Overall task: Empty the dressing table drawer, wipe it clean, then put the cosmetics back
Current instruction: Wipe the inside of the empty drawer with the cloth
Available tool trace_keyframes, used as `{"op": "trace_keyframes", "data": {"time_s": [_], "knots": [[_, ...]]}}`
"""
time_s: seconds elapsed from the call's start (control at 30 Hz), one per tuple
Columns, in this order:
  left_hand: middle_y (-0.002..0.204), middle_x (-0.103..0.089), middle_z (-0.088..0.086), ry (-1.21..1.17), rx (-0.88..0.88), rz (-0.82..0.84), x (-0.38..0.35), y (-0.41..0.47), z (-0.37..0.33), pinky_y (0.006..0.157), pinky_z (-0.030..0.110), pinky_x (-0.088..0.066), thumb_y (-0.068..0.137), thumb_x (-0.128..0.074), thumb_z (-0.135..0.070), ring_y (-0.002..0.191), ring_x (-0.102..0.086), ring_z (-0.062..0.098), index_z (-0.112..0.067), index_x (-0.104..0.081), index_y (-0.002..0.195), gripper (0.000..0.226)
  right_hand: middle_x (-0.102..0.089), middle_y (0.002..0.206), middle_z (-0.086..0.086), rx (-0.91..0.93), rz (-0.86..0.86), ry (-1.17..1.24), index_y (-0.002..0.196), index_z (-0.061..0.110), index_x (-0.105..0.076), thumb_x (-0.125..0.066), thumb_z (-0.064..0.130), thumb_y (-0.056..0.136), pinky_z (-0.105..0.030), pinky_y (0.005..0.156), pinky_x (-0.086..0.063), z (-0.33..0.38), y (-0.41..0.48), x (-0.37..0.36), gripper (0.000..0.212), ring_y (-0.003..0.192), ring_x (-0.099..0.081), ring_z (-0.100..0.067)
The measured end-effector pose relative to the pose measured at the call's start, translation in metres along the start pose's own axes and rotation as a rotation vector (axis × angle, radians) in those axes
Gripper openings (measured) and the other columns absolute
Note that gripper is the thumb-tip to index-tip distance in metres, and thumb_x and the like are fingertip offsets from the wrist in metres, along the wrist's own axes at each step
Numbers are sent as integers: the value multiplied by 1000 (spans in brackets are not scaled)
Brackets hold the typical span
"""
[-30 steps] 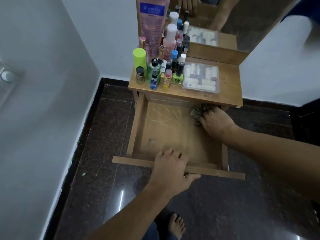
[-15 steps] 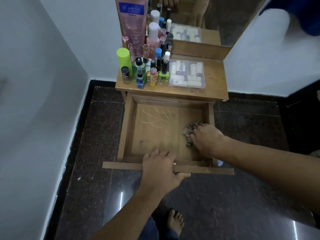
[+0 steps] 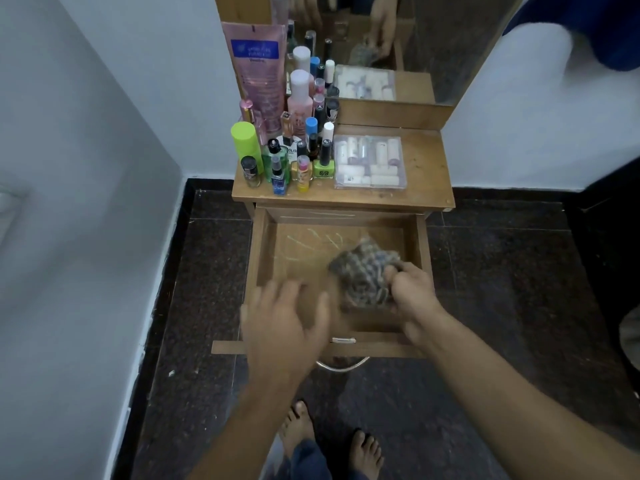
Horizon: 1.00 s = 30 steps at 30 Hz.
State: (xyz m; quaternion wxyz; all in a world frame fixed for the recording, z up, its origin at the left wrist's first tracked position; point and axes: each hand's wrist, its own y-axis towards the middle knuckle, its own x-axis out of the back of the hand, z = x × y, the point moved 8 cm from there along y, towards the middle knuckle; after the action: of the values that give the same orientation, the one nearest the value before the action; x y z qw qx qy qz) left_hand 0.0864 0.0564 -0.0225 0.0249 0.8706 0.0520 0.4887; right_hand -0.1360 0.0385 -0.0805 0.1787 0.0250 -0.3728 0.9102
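Both bare arms reach forward from the bottom of the frame: the left forearm (image 3: 249, 420) rises from the lower centre and the right forearm (image 3: 519, 393) crosses in from the lower right edge. The left hand (image 3: 284, 327) hangs palm down, fingers straight and spread, its outline blurred, holding nothing. The right hand (image 3: 412, 299), knuckles up, curls its fingers and thumb into a bunched cloth (image 3: 363, 275). Bare feet (image 3: 298, 427) stand below, toes pointing forward.
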Motion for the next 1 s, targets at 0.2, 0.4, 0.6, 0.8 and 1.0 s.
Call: {"op": "trace_keyframes", "data": {"time_s": [0.2,0.4,0.6,0.8,1.0], "knots": [[131,-61,17,186,361,3,4,8,64,95,55,-41,94,-45,-27,120,-52,37,-9,-55,135,46,-62,121,-9,151,-533,506,126,12,-52,-45,17,106,-31,85,-43,2,26,-19,22,106,-62,-25],[106,-72,16,248,337,101,-9,-2,76,82,50,-49,88,-35,-20,96,-64,38,-6,-66,124,50,-46,137,-19,360,-668,432,133,-2,-48,-58,11,100,-11,92,-32,40,59,-37,37,120,-50,-24],[108,-71,9,142,333,40,-5,-2,75,75,41,-50,87,-55,-2,97,-63,31,-8,-67,126,41,-33,149,-26,464,-636,233,139,-13,-36,-58,-5,93,10,98,-7,41,68,-59,52,137,-28,-25],[107,-72,9,172,325,26,-4,8,75,72,38,-48,84,-56,0,97,-62,30,-8,-67,127,45,-54,127,-23,578,-402,-30,113,-6,-56,-65,4,91,-33,99,-39,39,66,-102,26,119,-53,-35],[103,-72,10,176,304,28,-6,10,75,70,40,-50,82,-56,1,93,-62,31,-7,-68,126,47,-56,128,-16,623,-183,-194,116,2,-62,-65,7,92,-25,84,-37,45,59,-147,25,116,-56,-32]]}}
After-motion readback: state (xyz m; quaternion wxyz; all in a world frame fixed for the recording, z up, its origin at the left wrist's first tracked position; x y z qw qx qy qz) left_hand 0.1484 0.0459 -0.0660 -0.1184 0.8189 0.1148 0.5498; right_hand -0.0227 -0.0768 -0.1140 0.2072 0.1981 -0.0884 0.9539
